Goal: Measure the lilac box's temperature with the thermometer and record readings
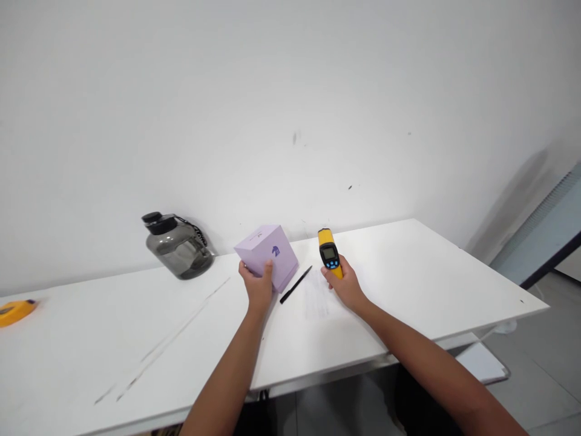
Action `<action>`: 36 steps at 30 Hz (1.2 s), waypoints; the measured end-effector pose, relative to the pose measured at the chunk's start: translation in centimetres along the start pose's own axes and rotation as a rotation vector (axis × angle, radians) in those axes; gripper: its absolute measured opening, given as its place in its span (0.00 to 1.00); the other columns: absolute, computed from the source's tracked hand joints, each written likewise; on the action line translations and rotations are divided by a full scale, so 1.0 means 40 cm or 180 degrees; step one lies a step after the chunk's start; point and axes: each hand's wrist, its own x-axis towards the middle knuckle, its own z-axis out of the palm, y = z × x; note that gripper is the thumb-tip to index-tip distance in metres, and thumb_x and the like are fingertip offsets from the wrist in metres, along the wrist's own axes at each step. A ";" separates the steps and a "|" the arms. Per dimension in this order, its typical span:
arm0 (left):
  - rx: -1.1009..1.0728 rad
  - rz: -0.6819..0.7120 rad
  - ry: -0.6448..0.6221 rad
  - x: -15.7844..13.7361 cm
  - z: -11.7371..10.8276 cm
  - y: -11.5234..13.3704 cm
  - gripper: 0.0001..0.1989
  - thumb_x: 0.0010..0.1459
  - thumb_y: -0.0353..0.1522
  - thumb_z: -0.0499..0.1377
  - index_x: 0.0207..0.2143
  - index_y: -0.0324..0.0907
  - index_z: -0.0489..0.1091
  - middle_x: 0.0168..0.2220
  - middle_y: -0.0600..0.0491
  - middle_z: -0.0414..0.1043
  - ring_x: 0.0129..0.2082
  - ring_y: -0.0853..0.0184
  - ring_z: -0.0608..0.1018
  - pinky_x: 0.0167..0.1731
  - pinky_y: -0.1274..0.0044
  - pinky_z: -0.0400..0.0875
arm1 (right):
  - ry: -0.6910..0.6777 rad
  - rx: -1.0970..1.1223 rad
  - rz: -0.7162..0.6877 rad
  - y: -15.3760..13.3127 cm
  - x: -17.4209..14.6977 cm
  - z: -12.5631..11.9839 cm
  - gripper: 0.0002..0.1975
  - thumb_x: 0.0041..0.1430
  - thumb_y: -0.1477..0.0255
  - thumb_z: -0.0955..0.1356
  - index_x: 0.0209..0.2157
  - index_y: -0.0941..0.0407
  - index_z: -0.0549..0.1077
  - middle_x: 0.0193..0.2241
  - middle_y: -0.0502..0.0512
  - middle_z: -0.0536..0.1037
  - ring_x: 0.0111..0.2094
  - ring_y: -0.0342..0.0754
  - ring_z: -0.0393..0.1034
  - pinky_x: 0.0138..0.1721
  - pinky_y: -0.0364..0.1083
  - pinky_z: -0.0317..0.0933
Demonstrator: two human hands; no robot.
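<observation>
My left hand (258, 287) is closed on the near left side of a lilac box (267, 254) with a dark blue emblem, its thumb on the front face. The box stands at an angle on the white table. In my right hand (347, 284) is a yellow and black infrared thermometer (330, 251), held by its handle, with its small screen and blue buttons facing me. A black pen (295, 284) lies between the two hands, close to the box. Beside it, a pale sheet of paper (316, 297) lies flat, its print too blurred to read.
A grey see-through water bottle (181, 248) with a black cap and strap stands left of the box, near the wall. At the far left is a yellow-orange object (17, 312), cut off by the frame. The white table (454, 284) ends at the right, with grey floor beyond.
</observation>
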 end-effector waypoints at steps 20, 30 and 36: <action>0.0064 0.0131 -0.0053 0.006 -0.003 -0.012 0.47 0.52 0.51 0.71 0.66 0.46 0.54 0.67 0.34 0.63 0.68 0.48 0.71 0.68 0.55 0.66 | -0.0027 -0.0026 0.0002 0.000 -0.001 0.001 0.26 0.52 0.52 0.75 0.47 0.52 0.72 0.29 0.45 0.72 0.26 0.44 0.66 0.27 0.46 0.69; -0.0022 0.0062 -0.0092 -0.001 -0.002 0.000 0.48 0.52 0.50 0.71 0.67 0.45 0.53 0.67 0.35 0.63 0.68 0.48 0.70 0.69 0.56 0.65 | -0.0186 -0.0132 0.0013 0.016 0.006 -0.003 0.32 0.55 0.49 0.74 0.55 0.51 0.69 0.31 0.45 0.73 0.26 0.44 0.67 0.29 0.47 0.69; -0.0028 0.0028 -0.0090 -0.004 -0.001 0.001 0.48 0.52 0.50 0.72 0.67 0.46 0.53 0.69 0.35 0.62 0.69 0.49 0.69 0.70 0.57 0.63 | -0.0051 -0.1266 0.0268 0.008 0.022 -0.016 0.36 0.62 0.48 0.71 0.64 0.51 0.62 0.36 0.50 0.79 0.34 0.51 0.75 0.38 0.51 0.68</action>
